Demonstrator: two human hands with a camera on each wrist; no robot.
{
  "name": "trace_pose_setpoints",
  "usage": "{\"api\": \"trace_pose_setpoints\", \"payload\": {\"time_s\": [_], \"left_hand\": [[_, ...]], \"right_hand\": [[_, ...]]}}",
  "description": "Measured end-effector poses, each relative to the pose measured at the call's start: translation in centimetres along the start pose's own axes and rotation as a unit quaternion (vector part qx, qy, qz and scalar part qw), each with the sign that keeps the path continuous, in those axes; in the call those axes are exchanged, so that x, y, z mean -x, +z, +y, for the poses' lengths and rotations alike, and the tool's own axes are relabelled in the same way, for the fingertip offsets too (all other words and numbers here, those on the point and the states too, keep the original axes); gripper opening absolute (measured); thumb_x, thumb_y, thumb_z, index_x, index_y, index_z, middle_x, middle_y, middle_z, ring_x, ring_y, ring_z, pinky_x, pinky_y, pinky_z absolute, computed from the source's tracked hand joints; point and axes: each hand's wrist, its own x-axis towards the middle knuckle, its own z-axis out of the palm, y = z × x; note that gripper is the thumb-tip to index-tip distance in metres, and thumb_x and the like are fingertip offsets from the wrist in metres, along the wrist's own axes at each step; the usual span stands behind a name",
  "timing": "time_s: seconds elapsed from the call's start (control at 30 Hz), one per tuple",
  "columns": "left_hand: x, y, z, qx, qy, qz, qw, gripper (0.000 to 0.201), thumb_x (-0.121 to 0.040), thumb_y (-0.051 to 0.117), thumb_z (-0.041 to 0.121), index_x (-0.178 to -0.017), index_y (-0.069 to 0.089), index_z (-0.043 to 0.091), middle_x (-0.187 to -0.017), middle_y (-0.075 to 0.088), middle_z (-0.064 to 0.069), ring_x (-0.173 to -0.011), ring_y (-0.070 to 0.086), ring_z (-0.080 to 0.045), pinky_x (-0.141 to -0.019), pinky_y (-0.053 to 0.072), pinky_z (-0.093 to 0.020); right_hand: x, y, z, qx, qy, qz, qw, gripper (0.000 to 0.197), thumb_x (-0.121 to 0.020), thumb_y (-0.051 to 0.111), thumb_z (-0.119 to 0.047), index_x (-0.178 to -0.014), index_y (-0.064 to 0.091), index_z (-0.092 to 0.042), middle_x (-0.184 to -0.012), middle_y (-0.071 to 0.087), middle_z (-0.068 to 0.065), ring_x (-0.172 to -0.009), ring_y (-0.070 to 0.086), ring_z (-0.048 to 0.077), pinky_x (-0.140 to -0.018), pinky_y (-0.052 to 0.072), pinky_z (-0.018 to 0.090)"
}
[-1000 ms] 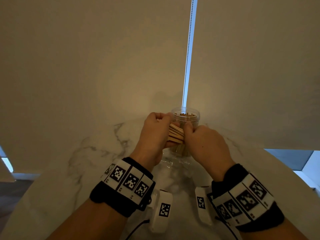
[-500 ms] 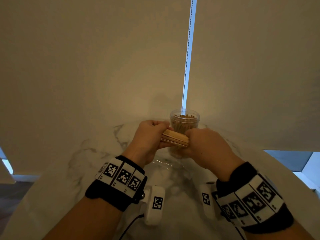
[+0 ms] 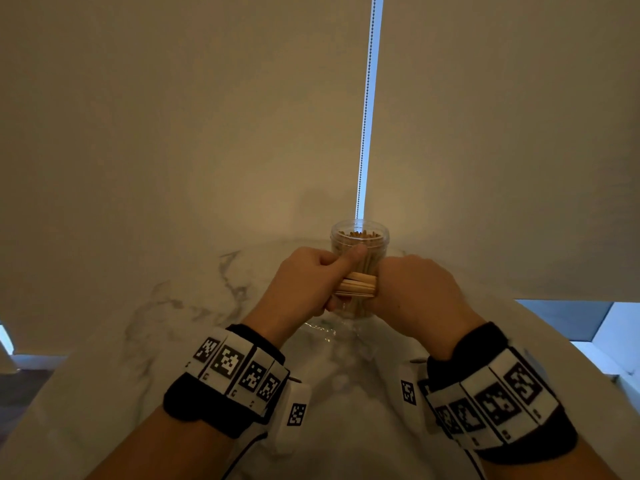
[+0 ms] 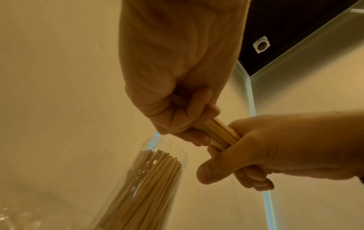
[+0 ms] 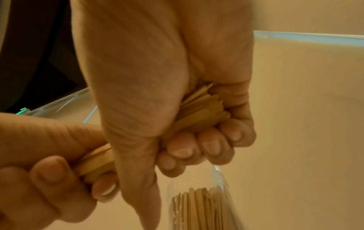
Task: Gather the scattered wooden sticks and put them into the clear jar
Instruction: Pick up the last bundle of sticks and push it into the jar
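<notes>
Dim warm light, bright daylight slit between blinds (image 3: 367, 109), wrist views soft, grainy, wide-angle bending at edges

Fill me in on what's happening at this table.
A person is holding a bundle of wooden sticks crosswise, the left hand gripping one end and the right hand the other. The bundle sits just in front of an open clear jar on the marble table. The jar already holds many upright sticks; this bundle is not yet in.

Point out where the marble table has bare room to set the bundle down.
Bare marble table lies left of the left hand, out to the table edge, and right of the right hand. It is crowded in the middle: both hands grip the stick bundle just before the clear jar.
</notes>
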Motion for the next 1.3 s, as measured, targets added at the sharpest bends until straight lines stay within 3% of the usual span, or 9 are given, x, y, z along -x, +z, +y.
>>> {"api": "trace_pose_setpoints", "payload": {"time_s": [0.23, 0.47, 0.63, 0.8, 0.9, 1.0, 1.1, 1.17, 1.3], "left_hand": [[-1.1, -1.1, -1.2, 0.068, -0.028, 0.067, 0.995, 0.046, -0.087, 0.070, 0.040, -0.071, 0.068, -0.003, -0.057, 0.064, -0.019, -0.040, 0.044, -0.018, -0.042, 0.036, -0.022], [-1.2, -0.7, -1.2, 0.160, -0.052, 0.075, 0.983, 0.047, -0.092, 0.067, 0.034, -0.092, 0.066, -0.013, -0.069, 0.069, -0.024, -0.039, 0.041, -0.013, -0.037, 0.031, -0.019], [-1.8, -0.4, -0.7, 0.210, -0.138, 0.046, 0.967, 0.067, -0.097, 0.036, 0.067, -0.105, 0.067, 0.009, -0.086, 0.076, -0.017, -0.047, 0.054, -0.019, -0.043, 0.033, -0.021], [-2.8, -0.5, -1.6, 0.163, -0.154, 0.072, 0.972, 0.029, -0.097, 0.060, 0.031, -0.121, 0.061, 0.016, -0.102, 0.073, -0.004, -0.080, 0.065, -0.016, -0.060, 0.050, -0.026], [-5.0, -0.3, -1.9, 0.126, -0.127, 0.032, 0.983, 0.076, -0.077, 0.082, 0.043, -0.139, 0.044, 0.020, -0.123, 0.060, -0.005, -0.107, 0.060, -0.016, -0.083, 0.055, -0.033], [-7.3, 0.3, -0.9, 0.088, -0.089, -0.017, 0.992, 0.126, -0.061, 0.089, 0.055, -0.157, 0.012, 0.028, -0.140, 0.050, -0.006, -0.124, 0.053, -0.018, -0.104, 0.044, -0.037], [-8.9, 1.6, -0.1, 0.072, -0.057, -0.048, 0.995, 0.133, -0.070, 0.089, 0.036, -0.158, -0.009, 0.017, -0.145, 0.048, 0.000, -0.135, 0.043, -0.018, -0.109, 0.036, -0.033], [-9.7, 2.4, -0.5, 0.064, -0.045, -0.060, 0.995, 0.130, -0.071, 0.089, 0.027, -0.158, -0.006, 0.013, -0.142, 0.047, 0.009, -0.140, 0.036, -0.019, -0.114, 0.034, -0.037], [-10.4, 3.0, -2.8, 0.017, -0.007, -0.046, 0.999, 0.114, -0.067, 0.092, 0.031, -0.154, 0.019, 0.013, -0.128, 0.060, -0.001, -0.114, 0.061, -0.015, -0.102, 0.050, -0.041]], "right_hand": [[-0.6, 0.5, -0.1, -0.209, -0.040, -0.020, 0.977, 0.049, -0.066, 0.073, -0.068, -0.084, 0.057, -0.026, -0.076, 0.063, -0.008, -0.068, 0.058, 0.010, -0.054, 0.041, 0.025], [-1.2, 1.7, -0.6, -0.175, 0.015, 0.126, 0.976, 0.074, -0.091, 0.021, -0.074, -0.081, 0.074, -0.024, -0.056, 0.057, -0.002, -0.056, 0.057, 0.015, -0.053, 0.046, 0.028], [-1.8, 1.0, 1.6, -0.211, 0.075, 0.108, 0.969, 0.066, -0.090, 0.034, -0.071, -0.061, 0.065, -0.019, -0.048, 0.048, 0.000, -0.051, 0.052, 0.018, -0.047, 0.030, 0.027], [-5.6, -1.0, 5.9, -0.195, 0.137, 0.172, 0.956, 0.066, -0.090, 0.039, -0.067, -0.060, 0.064, -0.014, -0.050, 0.051, 0.003, -0.053, 0.054, 0.024, -0.053, 0.038, 0.030], [-8.5, -2.5, 6.7, -0.140, 0.115, 0.178, 0.967, 0.057, -0.092, 0.046, -0.061, -0.062, 0.058, -0.014, -0.054, 0.049, 0.002, -0.052, 0.048, 0.019, -0.052, 0.033, 0.027], [-10.9, -3.9, 5.9, -0.046, 0.044, 0.112, 0.992, 0.046, -0.091, 0.057, -0.054, -0.067, 0.052, -0.015, -0.062, 0.043, -0.002, -0.062, 0.046, 0.020, -0.058, 0.031, 0.027], [-12.5, -4.7, 3.9, 0.051, -0.039, 0.031, 0.997, 0.040, -0.086, 0.065, -0.054, -0.092, 0.060, -0.015, -0.081, 0.047, 0.001, -0.081, 0.053, 0.025, -0.068, 0.039, 0.031], [-13.5, -4.9, 2.7, 0.107, -0.090, 0.008, 0.990, 0.044, -0.084, 0.068, -0.054, -0.081, 0.052, -0.013, -0.080, 0.049, 0.003, -0.078, 0.052, 0.024, -0.066, 0.042, 0.032], [-14.9, -5.1, 1.3, 0.121, -0.138, -0.025, 0.983, 0.049, -0.082, 0.074, -0.046, -0.060, 0.047, -0.013, -0.064, 0.050, 0.001, -0.069, 0.058, 0.023, -0.062, 0.047, 0.032]]}}
